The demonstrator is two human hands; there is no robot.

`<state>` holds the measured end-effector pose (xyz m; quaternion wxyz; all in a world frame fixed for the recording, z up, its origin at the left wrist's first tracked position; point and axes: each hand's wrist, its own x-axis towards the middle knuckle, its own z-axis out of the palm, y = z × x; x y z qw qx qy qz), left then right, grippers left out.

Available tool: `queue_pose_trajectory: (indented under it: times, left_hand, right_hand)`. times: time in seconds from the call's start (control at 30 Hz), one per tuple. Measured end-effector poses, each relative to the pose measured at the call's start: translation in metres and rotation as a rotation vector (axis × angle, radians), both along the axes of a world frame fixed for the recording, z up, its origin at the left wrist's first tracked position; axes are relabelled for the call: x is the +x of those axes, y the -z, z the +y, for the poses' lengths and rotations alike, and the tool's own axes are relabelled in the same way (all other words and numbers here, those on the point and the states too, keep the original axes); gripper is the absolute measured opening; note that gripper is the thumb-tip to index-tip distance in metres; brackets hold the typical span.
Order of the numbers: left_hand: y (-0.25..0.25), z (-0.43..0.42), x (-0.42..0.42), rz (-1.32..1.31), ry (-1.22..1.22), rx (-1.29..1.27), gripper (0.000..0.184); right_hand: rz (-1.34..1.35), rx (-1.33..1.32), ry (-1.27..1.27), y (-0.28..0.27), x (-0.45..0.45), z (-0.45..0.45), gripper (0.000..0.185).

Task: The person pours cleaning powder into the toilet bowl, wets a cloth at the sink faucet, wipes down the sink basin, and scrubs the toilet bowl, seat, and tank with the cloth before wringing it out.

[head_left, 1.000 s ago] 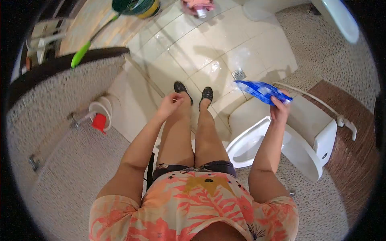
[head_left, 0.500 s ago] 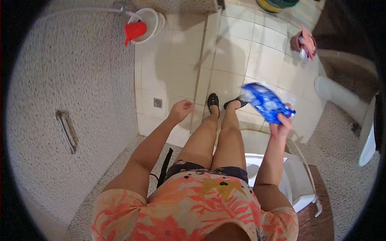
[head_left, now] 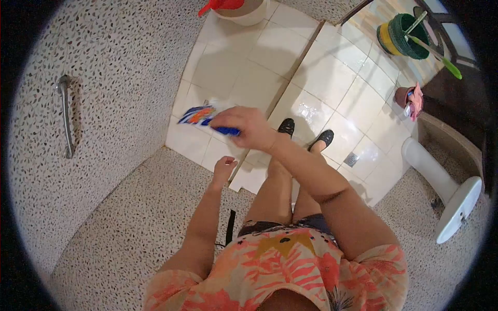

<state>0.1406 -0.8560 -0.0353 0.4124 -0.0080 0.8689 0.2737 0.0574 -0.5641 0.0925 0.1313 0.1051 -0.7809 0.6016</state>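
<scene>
My right hand [head_left: 245,127] reaches across in front of my body and grips a blue plastic packet [head_left: 199,115] with white and orange print. The packet tilts out to the left over the pale floor tiles, and part of it is hidden by my fingers. Lower down, near the edge of the tiles, my left hand [head_left: 225,169] hangs with its fingers loosely bent and apart, holding nothing. My feet in black shoes [head_left: 286,127] stand on the tiles to the right of the packet.
A white bucket [head_left: 246,16] with a red dipper [head_left: 223,5] stands at the top. Toward the upper right are a green and yellow bucket [head_left: 394,39] holding a green-handled tool, and a pink cloth [head_left: 415,101]. A sink [head_left: 459,210] is right; a metal grab bar [head_left: 66,116] is left.
My right hand has swung the packet from the right side across to the left. The view has turned, and my left hand now appears lower in it.
</scene>
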Motion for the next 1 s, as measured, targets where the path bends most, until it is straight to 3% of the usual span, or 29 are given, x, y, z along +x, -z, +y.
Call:
queue_pose_trajectory:
  times: [0.2, 0.27, 0.33, 0.4, 0.5, 0.57, 0.73, 1.0]
  left_hand:
    - [-0.009, -0.006, 0.012, -0.169, -0.141, -0.027, 0.035]
    - [-0.01, -0.011, 0.014, -0.15, -0.127, -0.01, 0.034]
    - [-0.015, -0.011, 0.012, -0.104, -0.086, -0.006, 0.033]
    - [0.005, -0.032, 0.022, -0.081, -0.12, 0.023, 0.031]
    - [0.012, -0.039, 0.022, -0.036, -0.159, 0.076, 0.029]
    - [0.012, -0.037, 0.023, -0.022, -0.172, 0.088, 0.027]
    - [0.02, -0.03, 0.02, -0.004, -0.147, 0.084, 0.026]
    - [-0.028, 0.034, -0.03, 0.175, -0.139, 0.183, 0.018]
  right_hand:
    - [-0.029, -0.034, -0.004, -0.026, -0.032, -0.044, 0.041]
    - [0.04, -0.186, 0.036, -0.027, -0.043, -0.046, 0.033]
    - [-0.07, -0.359, 0.101, -0.021, -0.059, -0.032, 0.027]
    - [-0.004, -0.423, 0.268, -0.025, -0.079, -0.007, 0.026]
    - [0.031, -0.42, 0.296, -0.036, -0.099, 0.027, 0.026]
    - [0.135, -0.257, 0.267, -0.028, -0.114, 0.041, 0.026]
    - [0.109, -0.168, 0.175, -0.016, -0.12, 0.052, 0.024]
    - [0.185, -0.178, 0.204, -0.046, -0.096, 0.064, 0.023]
